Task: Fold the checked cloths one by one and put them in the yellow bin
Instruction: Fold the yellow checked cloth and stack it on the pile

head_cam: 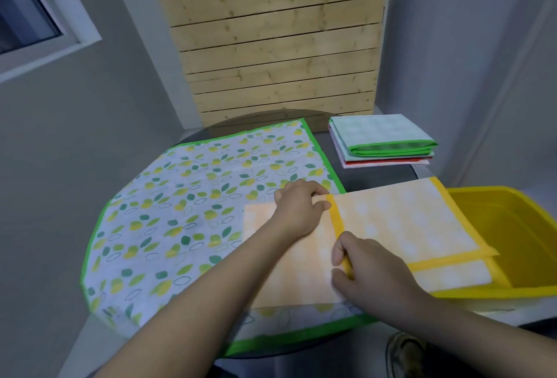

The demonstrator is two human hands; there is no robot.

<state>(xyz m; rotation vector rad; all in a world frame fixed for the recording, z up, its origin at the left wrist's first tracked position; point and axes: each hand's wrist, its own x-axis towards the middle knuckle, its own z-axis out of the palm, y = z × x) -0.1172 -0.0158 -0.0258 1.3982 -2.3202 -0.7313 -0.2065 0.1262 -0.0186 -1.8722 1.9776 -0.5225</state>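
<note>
Yellow checked cloth (401,221) lying at 4 o'clock on round counter (379,178), over leaf-print mat (193,206), right part overhanging yellow bin (518,245) at 3 o'clock. Left hand (298,212) pinching cloth's yellow border at far end; right hand (370,269) pinching same border at near end. Folded checked cloths stack (382,139) at 1 o'clock, green-edged on top.

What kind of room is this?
Probably a corner of a home: a round table with a leaf-print cover, a window, and plain walls with a wooden slat panel.
</note>
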